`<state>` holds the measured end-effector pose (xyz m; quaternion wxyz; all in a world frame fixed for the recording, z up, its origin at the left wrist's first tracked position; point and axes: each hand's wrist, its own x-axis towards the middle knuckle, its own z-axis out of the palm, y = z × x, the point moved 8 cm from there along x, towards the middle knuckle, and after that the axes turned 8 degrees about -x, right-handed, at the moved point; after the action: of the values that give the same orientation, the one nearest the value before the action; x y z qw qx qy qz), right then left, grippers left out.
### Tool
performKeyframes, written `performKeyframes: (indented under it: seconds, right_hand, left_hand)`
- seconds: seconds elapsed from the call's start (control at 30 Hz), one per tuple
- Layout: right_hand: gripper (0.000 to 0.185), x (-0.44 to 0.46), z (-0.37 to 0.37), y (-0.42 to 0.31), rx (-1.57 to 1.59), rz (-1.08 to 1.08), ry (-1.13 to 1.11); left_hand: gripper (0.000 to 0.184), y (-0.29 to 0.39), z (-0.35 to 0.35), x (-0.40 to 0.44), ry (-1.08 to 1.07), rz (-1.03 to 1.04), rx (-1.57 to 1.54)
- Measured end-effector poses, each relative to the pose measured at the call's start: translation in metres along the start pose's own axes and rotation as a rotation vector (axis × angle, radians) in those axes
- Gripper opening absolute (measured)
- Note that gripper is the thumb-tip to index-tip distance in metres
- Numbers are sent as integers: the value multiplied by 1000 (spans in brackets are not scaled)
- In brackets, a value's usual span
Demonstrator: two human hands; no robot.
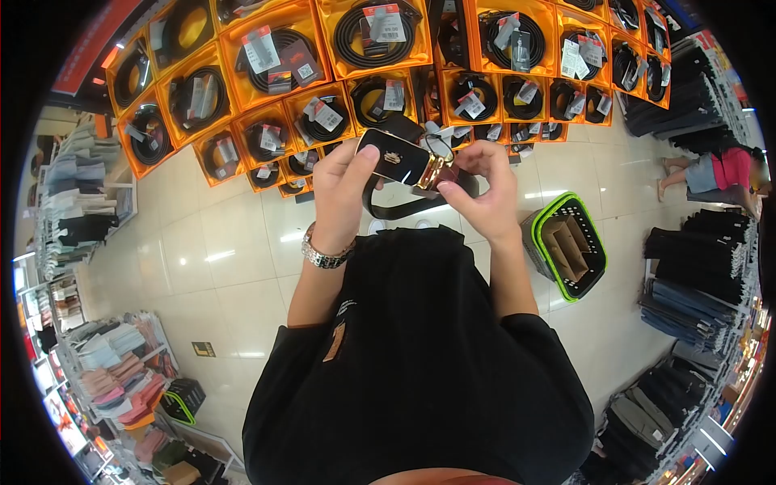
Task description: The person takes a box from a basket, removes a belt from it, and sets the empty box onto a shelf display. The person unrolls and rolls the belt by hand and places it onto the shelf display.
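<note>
1. Past the near edge of the orange box display (364, 69), its packed rows blocked forward reach (the depth between hands and boxes could not be told).
2. Between the left hand (343, 174) and the right hand (489, 182), the black belt (394, 158) filled most of the gap.
3. Outward from the display's near left corner, open floor (242, 259) left the left arm sideways room.
4. Off its near right edge, a green-rimmed basket (532, 234) stood lower, right of the right forearm.
5. The black shirt (420, 347) closed the body side.
</note>
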<state>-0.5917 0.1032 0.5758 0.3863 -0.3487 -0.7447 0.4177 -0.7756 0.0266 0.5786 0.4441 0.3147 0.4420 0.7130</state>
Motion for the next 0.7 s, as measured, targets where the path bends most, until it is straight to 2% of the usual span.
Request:
performKeyframes:
  seconds: [0.03, 0.13, 0.23, 0.37, 0.47, 0.5, 0.57, 0.6, 0.63, 0.67, 0.7]
  right_hand:
    - [60, 0, 3, -2, 1, 1, 1]
    - [80, -2, 8, -32, -223, -313, 82]
    - [73, 2, 17, -36, -384, -412, 148]
    - [66, 7, 15, -26, -377, -409, 158]
    - [65, 6, 13, -14, -204, -401, 150]
    - [62, 5, 10, -7, -82, -380, 189]
    - [61, 1, 3, 14, 289, -196, 331]
    - [63, 3, 2, 23, 360, -65, 328]
    - [67, 3, 2, 26, 593, -12, 319]
    - [69, 8, 0, 27, 612, 45, 279]
    - [72, 12, -2, 32, 630, 103, 238]
  left_hand:
    - [23, -1, 3, 0, -12, -16, -11]
    - [19, -5, 18, -1, -13, -39, -4]
    - [20, -12, 22, -1, -30, -27, 77]
    - [20, -12, 24, 2, -87, -25, 146]
    - [20, -9, 26, 3, -132, -18, 197]
    - [18, -1, 30, 2, -187, 60, 246]
    - [18, 8, 33, 0, -239, 134, 298]
    - [20, 8, 31, -1, -223, 114, 265]
    - [24, 8, 29, -2, -207, 94, 230]
    - [32, 11, 27, -4, -219, 108, 306]
    - [32, 12, 27, -5, -217, 106, 304]
